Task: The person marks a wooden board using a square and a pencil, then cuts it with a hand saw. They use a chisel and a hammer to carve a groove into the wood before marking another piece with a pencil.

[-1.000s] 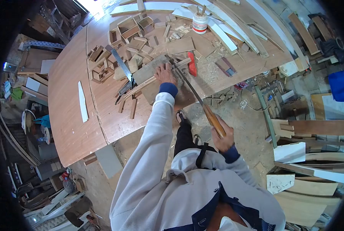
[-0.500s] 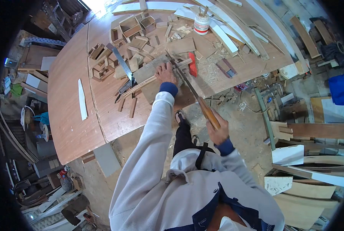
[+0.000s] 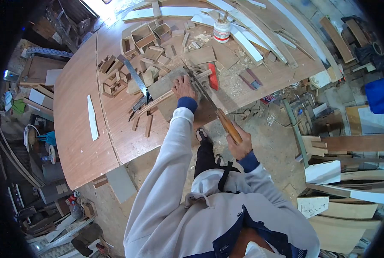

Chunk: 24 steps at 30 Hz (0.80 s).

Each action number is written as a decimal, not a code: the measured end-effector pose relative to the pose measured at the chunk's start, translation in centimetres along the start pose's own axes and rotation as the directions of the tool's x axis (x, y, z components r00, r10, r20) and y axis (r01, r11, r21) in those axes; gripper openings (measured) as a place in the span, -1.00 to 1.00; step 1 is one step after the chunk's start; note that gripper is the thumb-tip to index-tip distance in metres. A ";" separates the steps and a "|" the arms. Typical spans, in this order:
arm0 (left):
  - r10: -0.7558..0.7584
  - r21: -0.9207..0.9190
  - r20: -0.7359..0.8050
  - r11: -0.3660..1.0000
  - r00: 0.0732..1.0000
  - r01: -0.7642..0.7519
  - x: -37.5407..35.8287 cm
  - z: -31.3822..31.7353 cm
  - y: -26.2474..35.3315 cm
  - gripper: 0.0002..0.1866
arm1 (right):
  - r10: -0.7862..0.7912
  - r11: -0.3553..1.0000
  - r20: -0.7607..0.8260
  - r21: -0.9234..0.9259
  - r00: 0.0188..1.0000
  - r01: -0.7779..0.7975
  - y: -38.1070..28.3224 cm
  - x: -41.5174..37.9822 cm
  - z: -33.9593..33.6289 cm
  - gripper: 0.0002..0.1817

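Observation:
My left hand (image 3: 183,87) presses down on a thin wooden strip (image 3: 162,99), fingers bent over it. Beneath the strip lies a worn, greyish wooden block (image 3: 166,82) near the table edge. In my right hand (image 3: 240,145), closed around its wooden handle, is a handsaw (image 3: 208,98). Its blade runs up and left across the strip, just right of my left fingers. Past the blade, the strip's end reaches toward a red object (image 3: 213,76) whose kind I cannot make out. A long metal tool (image 3: 136,77) lies left of the block.
Small wooden boxes (image 3: 143,36) and offcuts crowd the back of the table (image 3: 78,129). A white jar (image 3: 221,31) with sticks in it stands behind, beside long curved strips (image 3: 256,32). A white piece (image 3: 91,118) lies left. Boards (image 3: 346,215) lean at right.
My right hand has pushed the saw slightly forward, toward the table. My left hand stays on the strip. The whole view has shifted a little.

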<state>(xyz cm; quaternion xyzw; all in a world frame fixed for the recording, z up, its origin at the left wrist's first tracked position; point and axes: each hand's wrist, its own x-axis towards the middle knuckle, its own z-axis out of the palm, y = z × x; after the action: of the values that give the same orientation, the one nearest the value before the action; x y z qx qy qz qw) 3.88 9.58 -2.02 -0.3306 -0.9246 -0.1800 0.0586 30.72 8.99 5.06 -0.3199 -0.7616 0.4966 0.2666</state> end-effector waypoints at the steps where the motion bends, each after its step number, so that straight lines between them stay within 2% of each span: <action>1: 0.006 -0.003 -0.007 1.000 1.000 -0.006 0.5 -0.1 0.1 -0.51 | -0.006 1.000 -0.007 -0.001 1.000 0.006 0.3 0.0 -0.1 -0.47; 6: -0.037 -0.024 0.011 0.999 0.999 0.037 0.4 0.6 -0.1 -0.50 | -0.008 1.000 -0.025 0.024 1.000 0.008 -0.5 -4.6 -2.9 -0.48; 13: -0.006 -0.037 -0.004 0.999 1.000 0.005 0.7 0.4 -0.1 -0.53 | -0.010 1.000 -0.003 0.003 1.000 0.010 0.3 0.0 0.1 -0.48; 16: -0.014 -0.022 -0.005 1.000 1.000 0.014 0.5 0.7 -0.1 -0.54 | -0.003 0.999 -0.016 0.044 1.000 0.003 0.2 -2.5 -1.4 -0.47; 18: -0.035 -0.040 0.057 0.999 0.998 0.037 0.4 0.6 -0.2 -0.53 | -0.079 0.997 -0.027 -0.024 0.997 0.078 -0.4 -4.3 -2.7 -0.48; 21: -0.013 -0.027 -0.024 1.000 1.000 0.012 0.2 0.9 -0.2 -0.51 | -0.043 0.999 -0.015 -0.010 0.999 0.043 -1.2 -4.0 -2.5 -0.48; 24: -0.006 -0.023 0.030 1.000 1.000 0.007 0.2 0.4 -0.2 -0.52 | -0.001 1.000 -0.008 -0.023 1.000 0.001 0.7 -1.0 0.1 -0.49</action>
<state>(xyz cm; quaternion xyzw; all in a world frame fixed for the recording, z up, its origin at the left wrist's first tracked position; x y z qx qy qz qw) 3.65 9.70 -2.36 -0.3309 -0.9243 -0.1859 0.0404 31.45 8.43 4.32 -0.3247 -0.7662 0.4864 0.2662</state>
